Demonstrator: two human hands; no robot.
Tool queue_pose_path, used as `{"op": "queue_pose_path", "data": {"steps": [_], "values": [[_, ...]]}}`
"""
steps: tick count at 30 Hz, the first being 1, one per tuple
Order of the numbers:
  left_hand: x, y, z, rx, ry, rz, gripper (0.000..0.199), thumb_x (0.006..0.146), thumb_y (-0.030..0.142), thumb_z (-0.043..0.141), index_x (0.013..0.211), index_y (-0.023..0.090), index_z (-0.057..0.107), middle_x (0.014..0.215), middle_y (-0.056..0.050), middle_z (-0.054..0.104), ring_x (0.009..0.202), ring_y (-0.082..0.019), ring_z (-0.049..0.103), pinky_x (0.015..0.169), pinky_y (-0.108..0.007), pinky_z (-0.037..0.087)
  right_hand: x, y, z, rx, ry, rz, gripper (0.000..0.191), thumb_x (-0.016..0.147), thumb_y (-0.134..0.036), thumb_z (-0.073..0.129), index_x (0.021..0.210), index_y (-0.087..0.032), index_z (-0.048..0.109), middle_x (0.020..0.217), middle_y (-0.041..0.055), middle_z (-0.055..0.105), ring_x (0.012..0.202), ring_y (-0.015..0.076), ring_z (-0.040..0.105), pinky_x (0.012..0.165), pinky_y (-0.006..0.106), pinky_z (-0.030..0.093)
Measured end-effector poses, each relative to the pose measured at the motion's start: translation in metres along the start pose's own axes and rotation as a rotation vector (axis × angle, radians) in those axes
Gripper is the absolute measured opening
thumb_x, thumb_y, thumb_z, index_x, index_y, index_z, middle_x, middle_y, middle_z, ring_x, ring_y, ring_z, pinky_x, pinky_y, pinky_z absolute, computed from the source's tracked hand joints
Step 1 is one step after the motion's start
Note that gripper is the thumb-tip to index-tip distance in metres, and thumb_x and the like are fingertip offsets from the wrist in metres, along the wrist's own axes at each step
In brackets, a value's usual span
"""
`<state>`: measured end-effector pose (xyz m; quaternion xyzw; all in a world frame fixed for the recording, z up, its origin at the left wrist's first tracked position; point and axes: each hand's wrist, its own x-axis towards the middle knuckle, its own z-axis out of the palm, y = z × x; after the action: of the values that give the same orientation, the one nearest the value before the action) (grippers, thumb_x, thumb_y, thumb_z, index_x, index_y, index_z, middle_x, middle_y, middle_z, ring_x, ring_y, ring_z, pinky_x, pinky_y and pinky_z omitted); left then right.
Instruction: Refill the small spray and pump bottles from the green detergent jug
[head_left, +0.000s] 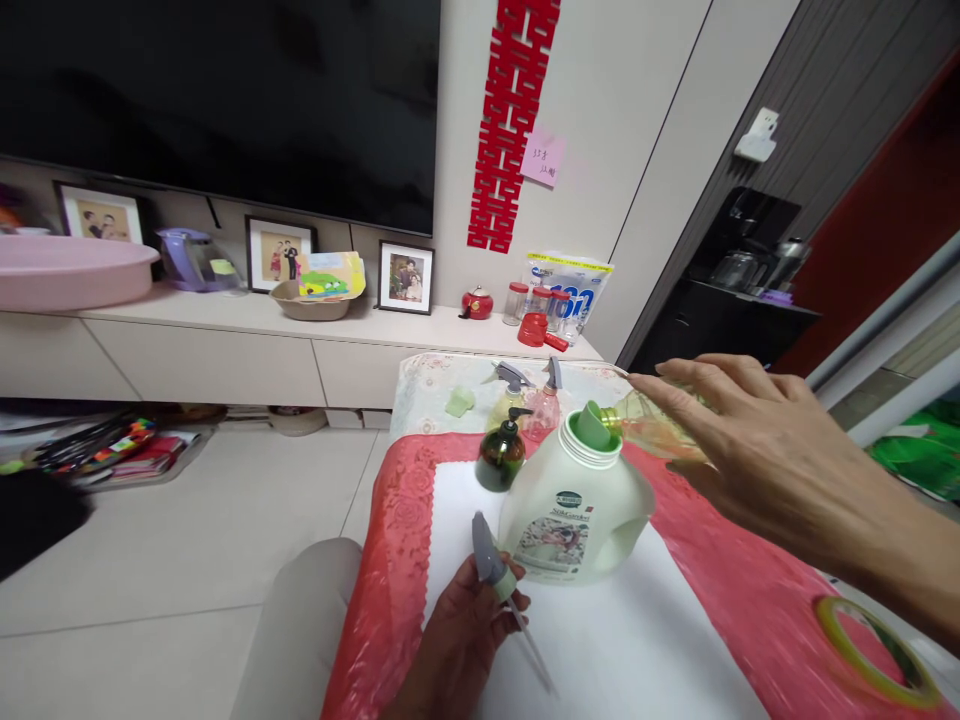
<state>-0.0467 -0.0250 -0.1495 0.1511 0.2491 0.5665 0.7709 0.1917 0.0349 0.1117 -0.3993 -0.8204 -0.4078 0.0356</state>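
My left hand (461, 625) is closed around the pale green collar of a grey spray trigger head (489, 553), whose thin dip tube slants down to the right. Beside it a large pale green detergent jug (559, 520) stands upright, cap off, with a green spout (594, 428) in its neck. My right hand (757, 430) grips a clear yellowish bottle (651, 425), tipped nearly sideways with its mouth at that spout. Whether liquid flows is not visible. Left of the jug stands a dark green pump bottle (501, 458).
Behind are yellowish (508, 408) and pink spray bottles (546, 412) and a light green cap-like piece (460, 401). A yellow tape roll (876, 652) lies at right on the red table cover (397, 500). A white mat (637, 660) lies under the jug. A TV cabinet (202, 360) stands beyond.
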Motion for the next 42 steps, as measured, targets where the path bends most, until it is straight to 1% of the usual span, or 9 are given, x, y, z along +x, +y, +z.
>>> {"op": "queue_pose_path", "data": {"steps": [3,6,10,13,18,23,28,35,42], "values": [[0.0,0.001,0.0,0.007,0.012,0.019,0.049,0.063,0.04,0.097,0.102,0.02,0.076,0.1,-0.006,0.074,0.078,-0.017,0.07,0.071,-0.029,0.053,-0.023,0.002,0.004,0.18,-0.008,0.126,0.052,0.104,-0.047,0.041,0.152,-0.026,0.042,0.139,0.0078,0.053,0.115,0.0303,0.053,0.08,0.044,0.051],[-0.003,0.006,0.005,0.018,0.026,0.046,0.049,0.066,0.04,0.095,0.104,0.019,0.074,0.1,-0.006,0.074,0.078,-0.016,0.07,0.076,-0.03,0.055,-0.056,-0.007,0.005,0.402,0.014,0.268,0.061,0.103,-0.063,0.044,0.153,-0.028,0.042,0.136,0.0077,0.055,0.114,0.0281,0.057,0.08,0.04,0.056],[-0.006,0.016,0.014,-0.025,0.093,0.063,0.05,0.061,0.038,0.098,0.1,0.019,0.071,0.1,-0.003,0.075,0.078,-0.015,0.071,0.079,-0.029,0.057,-0.106,-0.049,0.012,0.63,-0.06,0.372,0.072,0.098,-0.074,0.049,0.155,-0.029,0.04,0.135,0.0056,0.058,0.109,0.0266,0.064,0.07,0.036,0.06],[-0.007,0.022,0.018,-0.056,0.153,0.106,0.047,0.066,0.034,0.096,0.101,0.018,0.071,0.104,-0.004,0.075,0.083,-0.015,0.072,0.085,-0.031,0.058,-0.136,-0.096,0.024,0.67,-0.137,0.321,0.058,0.104,-0.062,0.046,0.15,-0.027,0.041,0.136,0.0053,0.057,0.115,0.0242,0.062,0.079,0.036,0.062],[-0.01,0.027,0.021,-0.066,0.167,0.167,0.044,0.071,0.033,0.092,0.105,0.018,0.069,0.107,-0.004,0.075,0.087,-0.016,0.073,0.088,-0.032,0.059,-0.166,-0.156,0.046,0.682,-0.245,0.335,0.058,0.102,-0.046,0.047,0.154,-0.022,0.035,0.137,0.011,0.052,0.12,0.0289,0.053,0.088,0.043,0.059],[-0.015,0.027,0.028,-0.037,0.128,0.2,0.039,0.075,0.031,0.09,0.105,0.02,0.068,0.104,-0.002,0.074,0.086,-0.015,0.072,0.089,-0.032,0.058,-0.169,-0.176,0.055,0.699,-0.349,0.329,0.07,0.095,-0.034,0.057,0.158,-0.025,0.029,0.143,0.0099,0.047,0.123,0.0299,0.049,0.087,0.042,0.057],[-0.017,0.032,0.03,-0.023,0.119,0.238,0.043,0.071,0.032,0.093,0.105,0.02,0.069,0.103,-0.001,0.075,0.085,-0.015,0.073,0.087,-0.03,0.058,-0.164,-0.184,0.056,0.703,-0.358,0.345,0.07,0.095,-0.032,0.056,0.159,-0.025,0.029,0.145,0.0094,0.046,0.124,0.0305,0.047,0.086,0.043,0.055],[-0.021,0.03,0.035,0.001,0.112,0.199,0.042,0.07,0.034,0.093,0.103,0.019,0.071,0.103,-0.002,0.075,0.083,-0.016,0.073,0.085,-0.032,0.059,-0.153,-0.196,0.052,0.818,-0.258,0.399,0.061,0.101,-0.042,0.048,0.158,-0.025,0.032,0.144,0.0093,0.047,0.124,0.0302,0.045,0.096,0.048,0.049],[-0.028,0.006,0.038,0.068,0.017,0.184,0.037,0.073,0.035,0.091,0.102,0.02,0.075,0.102,-0.004,0.078,0.101,-0.019,0.07,0.106,-0.04,0.047,-0.131,-0.203,0.039,0.861,-0.102,0.442,0.061,0.105,-0.049,0.047,0.157,-0.021,0.035,0.143,0.0127,0.045,0.125,0.0306,0.046,0.095,0.047,0.049]]}}
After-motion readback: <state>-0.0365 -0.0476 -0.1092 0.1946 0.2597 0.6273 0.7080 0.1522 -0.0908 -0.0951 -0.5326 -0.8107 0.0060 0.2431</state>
